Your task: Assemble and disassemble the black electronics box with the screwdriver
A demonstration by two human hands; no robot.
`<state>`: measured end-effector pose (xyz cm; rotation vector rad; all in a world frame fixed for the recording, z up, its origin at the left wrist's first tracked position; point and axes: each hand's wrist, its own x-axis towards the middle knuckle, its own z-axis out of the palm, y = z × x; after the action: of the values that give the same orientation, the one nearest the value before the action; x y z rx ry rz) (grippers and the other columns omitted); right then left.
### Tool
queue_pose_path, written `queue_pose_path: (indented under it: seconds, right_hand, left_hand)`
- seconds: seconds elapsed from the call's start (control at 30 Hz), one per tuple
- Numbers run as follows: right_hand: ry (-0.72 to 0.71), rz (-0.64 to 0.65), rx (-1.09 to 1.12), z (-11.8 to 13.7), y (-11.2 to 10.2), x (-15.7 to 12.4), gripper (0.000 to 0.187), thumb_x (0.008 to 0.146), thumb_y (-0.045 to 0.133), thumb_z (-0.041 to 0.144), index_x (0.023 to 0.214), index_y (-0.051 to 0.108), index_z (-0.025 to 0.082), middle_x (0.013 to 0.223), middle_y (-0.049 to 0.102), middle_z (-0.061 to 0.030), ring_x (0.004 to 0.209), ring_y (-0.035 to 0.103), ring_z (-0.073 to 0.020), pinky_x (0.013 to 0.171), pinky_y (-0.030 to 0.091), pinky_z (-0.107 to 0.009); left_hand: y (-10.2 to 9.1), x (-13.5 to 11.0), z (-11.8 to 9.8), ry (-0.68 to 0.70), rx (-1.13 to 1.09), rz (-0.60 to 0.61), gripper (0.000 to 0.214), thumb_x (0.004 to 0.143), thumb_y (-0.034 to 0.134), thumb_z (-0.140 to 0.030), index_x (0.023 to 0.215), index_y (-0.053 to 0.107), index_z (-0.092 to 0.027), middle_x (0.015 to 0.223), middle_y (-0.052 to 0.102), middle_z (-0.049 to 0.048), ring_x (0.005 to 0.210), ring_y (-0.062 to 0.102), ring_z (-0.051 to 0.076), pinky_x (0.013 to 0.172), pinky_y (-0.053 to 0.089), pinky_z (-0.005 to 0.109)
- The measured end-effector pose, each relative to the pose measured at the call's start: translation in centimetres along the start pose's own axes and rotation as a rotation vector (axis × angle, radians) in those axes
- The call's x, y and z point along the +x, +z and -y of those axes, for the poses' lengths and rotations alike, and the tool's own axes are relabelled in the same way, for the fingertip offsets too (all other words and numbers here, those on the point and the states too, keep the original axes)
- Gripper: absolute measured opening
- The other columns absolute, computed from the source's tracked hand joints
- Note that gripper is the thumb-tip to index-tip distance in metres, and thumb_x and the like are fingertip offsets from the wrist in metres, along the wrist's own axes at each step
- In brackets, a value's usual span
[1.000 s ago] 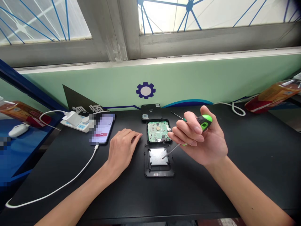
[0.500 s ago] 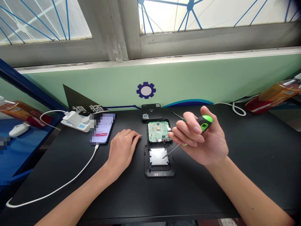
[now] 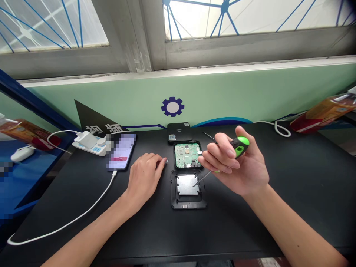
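My right hand [image 3: 236, 163] is closed around a screwdriver [image 3: 241, 145] with a green and black handle. Its metal shaft slants down to the left, and the tip overlaps a silver metal plate [image 3: 187, 184] in the black cover [image 3: 189, 206]; whether they touch I cannot tell. My left hand [image 3: 144, 172] rests on the desk, thumb and forefinger pinched together at tiny metal screws [image 3: 167, 160]. Between the hands lies an opened black case with a green circuit board [image 3: 185, 154]. A thin dark rod [image 3: 208, 135] shows behind my right fingers, its other end hidden.
A black box [image 3: 179, 132] is behind the circuit board. On the left are a phone [image 3: 122, 152] with a white cable [image 3: 97, 207], a power strip [image 3: 91, 144] and a bottle [image 3: 30, 133]. Another bottle [image 3: 322, 113] and a white cord [image 3: 282, 129] are at the right.
My right hand has shifted very slightly left with the screwdriver. The left hand and the parts on the desk look almost the same.
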<state>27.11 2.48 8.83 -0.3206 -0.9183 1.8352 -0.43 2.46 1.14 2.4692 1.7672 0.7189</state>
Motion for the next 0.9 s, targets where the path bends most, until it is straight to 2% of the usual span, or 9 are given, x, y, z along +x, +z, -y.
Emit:
queue_pose_path:
  seconds: [0.27,0.43,0.53,0.67,0.73,0.9]
  right_hand:
    - [0.006,0.009,0.004,-0.1,-0.2,0.0,0.073,0.117,0.049,0.075,0.068,0.06,0.023,0.051,0.028,0.0074,0.048,0.023,-0.0136,0.058,0.033,-0.032]
    - [0.003,0.009,0.011,-0.1,-0.1,-0.1,0.073,0.117,0.047,0.075,0.069,0.063,0.022,0.052,0.028,0.0073,0.048,0.024,-0.0132,0.058,0.033,-0.031]
    - [0.001,0.009,0.016,-0.1,-0.1,-0.1,0.073,0.118,0.047,0.074,0.069,0.064,0.022,0.053,0.028,0.007,0.049,0.024,-0.0131,0.059,0.033,-0.031]
    - [0.0,0.01,0.012,-0.1,0.0,-0.1,0.072,0.117,0.048,0.074,0.068,0.061,0.022,0.053,0.028,0.007,0.05,0.023,-0.0135,0.058,0.033,-0.031]
    - [0.002,0.007,0.013,-0.1,0.0,-0.1,0.073,0.117,0.048,0.074,0.069,0.062,0.022,0.054,0.029,0.007,0.05,0.023,-0.0133,0.058,0.033,-0.031]
    - [0.001,0.023,0.012,-0.2,-0.2,0.0,0.074,0.118,0.047,0.075,0.07,0.065,0.021,0.055,0.03,0.0068,0.05,0.025,-0.013,0.059,0.034,-0.031]
  left_hand:
    - [0.1,0.0,-0.1,0.02,-0.039,-0.036,0.032,0.118,0.06,-0.032,0.09,0.073,-0.023,0.085,0.077,0.0053,0.08,0.07,0.025,0.067,0.047,0.038]
    - [-0.3,0.2,-0.7,0.012,-0.182,-0.027,0.026,0.116,0.063,-0.029,0.091,0.068,-0.023,0.086,0.074,0.003,0.082,0.069,0.023,0.07,0.048,0.036]
    - [-0.8,0.2,-1.4,0.106,-0.336,0.046,0.03,0.114,0.067,-0.029,0.086,0.061,-0.023,0.082,0.069,0.0002,0.08,0.064,0.02,0.071,0.047,0.034]
    - [-1.2,-0.2,-2.2,0.23,-0.408,0.186,0.019,0.108,0.076,-0.033,0.096,0.066,-0.023,0.081,0.066,-0.0019,0.075,0.062,0.018,0.073,0.047,0.034]
    - [-1.2,-0.4,-2.3,0.247,-0.397,0.252,0.019,0.102,0.083,-0.035,0.102,0.068,-0.024,0.08,0.065,-0.0035,0.073,0.061,0.018,0.073,0.046,0.034]
    - [-1.7,-0.4,-2.5,0.229,-0.352,0.371,0.038,0.088,0.094,-0.043,0.111,0.069,-0.026,0.076,0.059,-0.0074,0.068,0.058,0.017,0.069,0.042,0.033]
